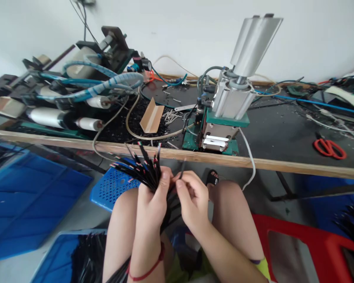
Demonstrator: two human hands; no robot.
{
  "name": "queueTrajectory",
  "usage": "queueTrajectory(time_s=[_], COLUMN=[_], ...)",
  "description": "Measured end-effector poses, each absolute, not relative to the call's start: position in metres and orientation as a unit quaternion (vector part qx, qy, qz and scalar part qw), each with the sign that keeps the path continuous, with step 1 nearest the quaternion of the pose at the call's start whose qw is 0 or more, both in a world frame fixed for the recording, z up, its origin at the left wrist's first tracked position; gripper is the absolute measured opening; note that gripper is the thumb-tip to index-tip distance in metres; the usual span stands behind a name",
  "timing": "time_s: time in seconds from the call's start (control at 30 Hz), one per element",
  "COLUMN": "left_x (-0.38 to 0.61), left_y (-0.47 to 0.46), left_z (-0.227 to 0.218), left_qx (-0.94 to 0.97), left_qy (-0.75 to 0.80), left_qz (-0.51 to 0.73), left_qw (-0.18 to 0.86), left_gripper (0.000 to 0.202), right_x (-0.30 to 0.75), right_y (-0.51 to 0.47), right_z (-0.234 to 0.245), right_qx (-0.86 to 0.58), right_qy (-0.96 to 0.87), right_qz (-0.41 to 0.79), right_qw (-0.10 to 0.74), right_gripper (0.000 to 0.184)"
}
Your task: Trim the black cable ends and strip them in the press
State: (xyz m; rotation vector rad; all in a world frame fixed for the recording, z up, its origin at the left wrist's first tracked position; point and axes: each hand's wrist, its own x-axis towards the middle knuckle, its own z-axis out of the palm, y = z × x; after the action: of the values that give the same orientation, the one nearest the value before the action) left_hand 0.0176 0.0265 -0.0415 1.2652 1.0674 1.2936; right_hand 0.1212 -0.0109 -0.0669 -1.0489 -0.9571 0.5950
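Observation:
My left hand [153,196] is wrapped round a thick bundle of black cables [149,173]. Their cut ends fan out past my thumb, with small red, green and white wire tips showing. Close beside it, my right hand [193,200] pinches one black cable [182,169] between thumb and fingers, its end pointing up. The rest of the bundle hangs down between my knees, partly hidden by my hands. A bench press with a silver cylinder [236,94] and green base stands on the table in front of my hands.
The wooden table edge [283,165] runs just beyond my hands. Red-handled scissors [329,148] lie at right. A cardboard piece [152,116] sits among black scraps near a hose-fed machine [73,90]. Below are a blue stool [106,190], a red stool [286,224] and a blue bin of cables [51,251].

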Motion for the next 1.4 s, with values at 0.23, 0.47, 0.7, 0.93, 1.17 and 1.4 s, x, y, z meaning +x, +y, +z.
queueTrajectory(time_s=[0.23, 0.47, 0.7, 0.93, 1.17, 1.4], left_x=[0.044, 0.078, 0.103, 0.120, 0.124, 0.127], left_y=[0.041, 0.056, 0.068, 0.066, 0.067, 0.068], left_z=[-0.031, -0.023, -0.032, -0.026, -0.023, -0.029], left_qx=[0.494, 0.461, 0.453, 0.406, 0.382, 0.385], left_qy=[0.460, 0.464, 0.471, 0.497, 0.483, 0.442], left_qz=[0.575, 0.597, 0.610, 0.631, 0.641, 0.675], left_qw=[0.463, 0.465, 0.448, 0.436, 0.459, 0.448], left_gripper=[0.057, 0.054, 0.055, 0.063, 0.065, 0.062], right_x=[0.123, 0.144, 0.162, 0.176, 0.176, 0.176], right_y=[0.000, 0.017, 0.028, 0.031, 0.036, 0.038], right_z=[-0.074, -0.062, -0.069, -0.066, -0.062, -0.059], right_qx=[-0.469, -0.560, -0.556, -0.541, -0.534, -0.480], right_qy=[-0.313, -0.387, -0.342, -0.321, -0.294, -0.286], right_qz=[0.327, 0.191, 0.188, 0.172, 0.159, 0.170], right_qw=[0.758, 0.708, 0.734, 0.758, 0.777, 0.812], right_gripper=[0.047, 0.044, 0.054, 0.048, 0.046, 0.045])
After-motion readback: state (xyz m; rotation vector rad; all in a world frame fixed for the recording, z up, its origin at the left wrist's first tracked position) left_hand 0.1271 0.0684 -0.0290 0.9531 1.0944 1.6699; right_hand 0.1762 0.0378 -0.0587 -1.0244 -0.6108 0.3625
